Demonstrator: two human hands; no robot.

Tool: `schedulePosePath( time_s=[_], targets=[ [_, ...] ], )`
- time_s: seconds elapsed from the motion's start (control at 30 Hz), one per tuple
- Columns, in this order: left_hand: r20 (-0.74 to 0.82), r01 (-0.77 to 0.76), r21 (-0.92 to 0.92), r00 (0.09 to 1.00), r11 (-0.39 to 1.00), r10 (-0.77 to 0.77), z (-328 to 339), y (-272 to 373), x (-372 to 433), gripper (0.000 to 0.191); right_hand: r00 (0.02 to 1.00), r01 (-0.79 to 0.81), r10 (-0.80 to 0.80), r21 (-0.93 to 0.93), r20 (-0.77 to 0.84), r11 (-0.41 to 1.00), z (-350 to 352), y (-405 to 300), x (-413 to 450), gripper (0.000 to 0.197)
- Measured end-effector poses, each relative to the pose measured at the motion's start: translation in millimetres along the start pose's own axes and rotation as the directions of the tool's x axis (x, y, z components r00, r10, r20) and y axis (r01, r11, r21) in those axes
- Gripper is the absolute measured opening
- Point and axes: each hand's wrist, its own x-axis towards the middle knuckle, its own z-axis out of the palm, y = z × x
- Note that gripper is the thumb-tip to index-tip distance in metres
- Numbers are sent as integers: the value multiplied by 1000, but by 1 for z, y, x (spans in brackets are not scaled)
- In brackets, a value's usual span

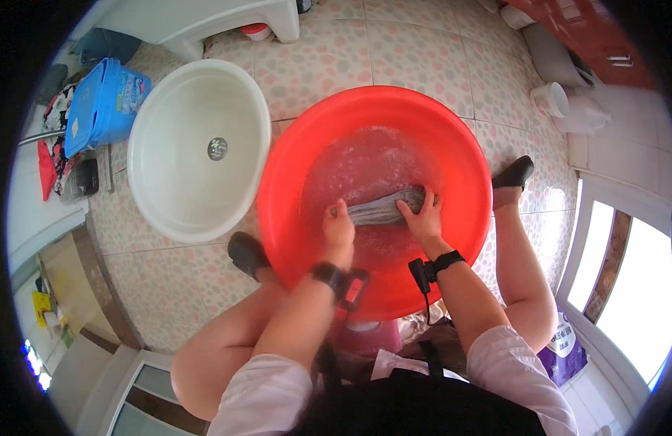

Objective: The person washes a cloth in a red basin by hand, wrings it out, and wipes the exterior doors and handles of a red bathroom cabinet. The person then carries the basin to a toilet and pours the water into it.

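Observation:
A large red plastic basin point(287, 163) stands on the tiled floor before me, holding cloudy water with some suds. Just over the water, a wet grey cloth, perhaps a sock point(382, 210), is stretched between my two hands. My left hand point(339, 226) grips its left end, thumb up. At the other end my right hand point(424, 215) holds the darker, bunched part between thumb and fingers. Both wrists wear black straps with small devices. The underside of the cloth and some fingertips are hidden.
Left of the red basin, a white basin point(172, 163) stands close by. Beyond it are a blue lidded tub point(104, 106) and patterned cloth point(58, 114). A white bucket point(551, 100) and a translucent jug point(581, 115) stand by the right wall. My feet flank the red basin.

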Motion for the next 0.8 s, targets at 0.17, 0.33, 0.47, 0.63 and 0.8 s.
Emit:
schedulePosePath(
  time_s=[0.17,0.33,0.47,0.63,0.8],
  targets=[
    [7,150,74,989,986,-151,16,2,-29,45,997,-18,12,-72,-78,997,32,32,-8,57],
    [299,544,-158,822,824,-485,9,-12,-19,43,987,155,-162,445,-23,882,34,-3,-53,39],
    [630,582,-348,726,735,-276,10,-9,-23,29,959,50,-214,627,189,777,-2,-34,-91,28],
    [691,687,-374,655,624,-307,9,21,-32,30,930,-190,-65,627,361,756,-23,-69,-99,29],
    [555,623,-374,744,687,-372,19,51,-44,36,993,34,-72,362,92,932,-10,-76,-65,32]
  ],
)
